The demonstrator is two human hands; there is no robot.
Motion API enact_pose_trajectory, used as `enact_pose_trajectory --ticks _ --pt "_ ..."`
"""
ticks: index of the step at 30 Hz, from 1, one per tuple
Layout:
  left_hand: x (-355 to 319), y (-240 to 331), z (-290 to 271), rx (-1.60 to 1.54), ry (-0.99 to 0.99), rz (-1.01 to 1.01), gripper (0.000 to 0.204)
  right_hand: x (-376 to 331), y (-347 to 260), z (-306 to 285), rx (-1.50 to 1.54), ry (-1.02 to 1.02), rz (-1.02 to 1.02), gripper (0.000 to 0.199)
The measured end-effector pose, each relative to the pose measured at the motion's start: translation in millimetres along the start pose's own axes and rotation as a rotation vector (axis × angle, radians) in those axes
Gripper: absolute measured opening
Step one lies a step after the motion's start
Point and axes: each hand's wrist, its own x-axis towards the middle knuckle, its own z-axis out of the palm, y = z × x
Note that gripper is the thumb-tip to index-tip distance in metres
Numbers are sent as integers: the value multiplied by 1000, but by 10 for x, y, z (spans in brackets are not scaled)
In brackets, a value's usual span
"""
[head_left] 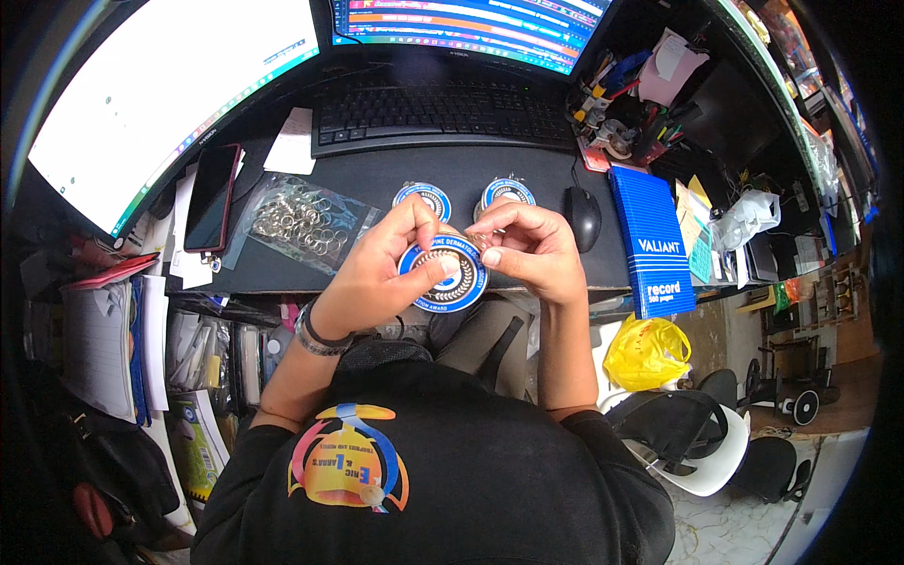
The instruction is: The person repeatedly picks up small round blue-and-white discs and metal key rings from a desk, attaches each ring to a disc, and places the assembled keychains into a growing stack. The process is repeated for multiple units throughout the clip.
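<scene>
My left hand [400,264] grips a round blue-and-white medallion [463,286] with a laurel design, its thumb lying across the face. At the medallion's upper right edge, my right hand [532,247] pinches finger and thumb together. Whatever small thing sits between those fingertips is too small to make out. Two similar round pieces lie on the dark desk just beyond my hands: a left medallion [426,199] and a right medallion [508,192]. Left of my left hand is a clear plastic bag [306,224] full of metal split rings.
A black keyboard [443,115] stands below two screens, with a mouse [583,218] to the right. A blue record book [650,240] overhangs the desk's front edge. At left lies a phone [213,198]. A yellow plastic bag [648,353] rests on a white chair [716,471].
</scene>
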Motion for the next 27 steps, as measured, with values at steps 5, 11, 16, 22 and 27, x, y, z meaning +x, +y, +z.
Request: enact_pose_trajectory --ticks 5,11,16,22,27 --pt "-6 77 -8 265 -21 49 27 18 75 -36 108 -17 -34 20" --pt "-22 130 70 269 36 103 20 -14 52 -4 117 28 16 18" --pt "-16 99 51 152 67 58 22 -19 24 36 58 60 -7 17" --pt "-27 93 50 228 72 93 21 -27 -7 75 -24 38 -29 18" --pt "-44 155 62 357 63 149 19 -42 5 131 -16 103 -55 17"
